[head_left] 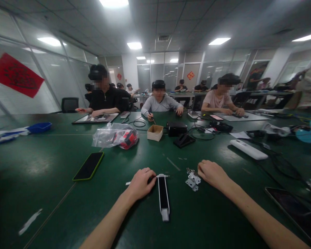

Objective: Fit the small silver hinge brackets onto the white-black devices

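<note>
A long, narrow device with a white frame and a black middle point(163, 193) lies on the green table. A thin crosspiece sticks out on both sides of its far end. My left hand point(142, 182), with a ring on one finger, is closed at the left end of that crosspiece. Right of the device sits a small pile of metal brackets point(192, 182), with tiny metal parts point(190, 171) at its far side. Beside the pile my right hand point(211, 173) has its fingers curled together; whatever they pinch is hidden.
A phone in a green case point(89, 166) lies left. Farther back are a plastic bag with red parts point(128, 137), a small open box point(155, 133) and a black box point(176, 128). A white power bank point(248, 149) and dark tablet point(295, 211) lie right. Several people sit opposite.
</note>
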`<state>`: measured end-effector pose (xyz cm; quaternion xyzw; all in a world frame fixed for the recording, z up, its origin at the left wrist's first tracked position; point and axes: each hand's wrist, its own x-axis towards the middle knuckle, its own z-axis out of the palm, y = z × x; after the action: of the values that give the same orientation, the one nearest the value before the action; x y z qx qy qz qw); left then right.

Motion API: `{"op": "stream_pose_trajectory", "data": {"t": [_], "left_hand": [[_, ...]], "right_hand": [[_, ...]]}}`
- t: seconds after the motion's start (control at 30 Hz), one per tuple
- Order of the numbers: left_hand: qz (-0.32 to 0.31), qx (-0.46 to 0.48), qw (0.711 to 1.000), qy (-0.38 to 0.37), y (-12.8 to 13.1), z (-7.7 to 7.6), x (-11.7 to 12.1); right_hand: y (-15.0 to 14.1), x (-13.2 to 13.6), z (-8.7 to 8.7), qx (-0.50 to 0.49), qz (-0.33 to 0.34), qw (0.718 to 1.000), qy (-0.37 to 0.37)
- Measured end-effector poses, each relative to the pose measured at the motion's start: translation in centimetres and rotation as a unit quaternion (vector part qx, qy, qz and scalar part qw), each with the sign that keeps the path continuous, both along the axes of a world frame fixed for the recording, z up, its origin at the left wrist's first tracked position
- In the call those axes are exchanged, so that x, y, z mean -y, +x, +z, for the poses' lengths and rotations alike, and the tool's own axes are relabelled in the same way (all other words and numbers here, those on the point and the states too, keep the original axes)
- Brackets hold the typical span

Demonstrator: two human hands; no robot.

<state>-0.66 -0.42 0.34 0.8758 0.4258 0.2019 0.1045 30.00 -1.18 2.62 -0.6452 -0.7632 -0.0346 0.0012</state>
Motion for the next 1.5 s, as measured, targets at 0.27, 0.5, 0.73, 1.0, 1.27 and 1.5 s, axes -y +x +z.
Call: {"op": "stream_pose_trajectory", "data": {"t": [0.27,0.5,0.73,1.0,1.27,1.5], "left_hand": [[0.002,-0.002,1.000,-0.001,0.1,0.3,0.1],[0.002,-0.003,1.000,0.001,0.1,0.2,0.1],[0.003,-0.004,1.000,0.000,0.0,0.1,0.1],[0.003,-0.007,1.000,0.002,0.0,0.0,0.1],[0.002,-0.008,1.000,0.007,0.1,0.1,0.1],[-0.004,-0.010,1.000,0.012,0.1,0.1,0.0]], "right_hand": [[0.4,-0.6,-1.2,-0.038,-0.032,0.999,0.018],[0.4,-0.6,-1.2,-0.099,-0.044,0.994,0.029],[-1.3,0.0,-0.9,-0.170,0.019,0.981,0.090],[-5.0,1.0,-0.4,-0.244,0.109,0.953,0.143],[-9.5,1.6,-0.7,-0.307,0.108,0.941,0.089],[-9.0,2.2,-1.8,-0.352,0.070,0.932,0.046]]}}
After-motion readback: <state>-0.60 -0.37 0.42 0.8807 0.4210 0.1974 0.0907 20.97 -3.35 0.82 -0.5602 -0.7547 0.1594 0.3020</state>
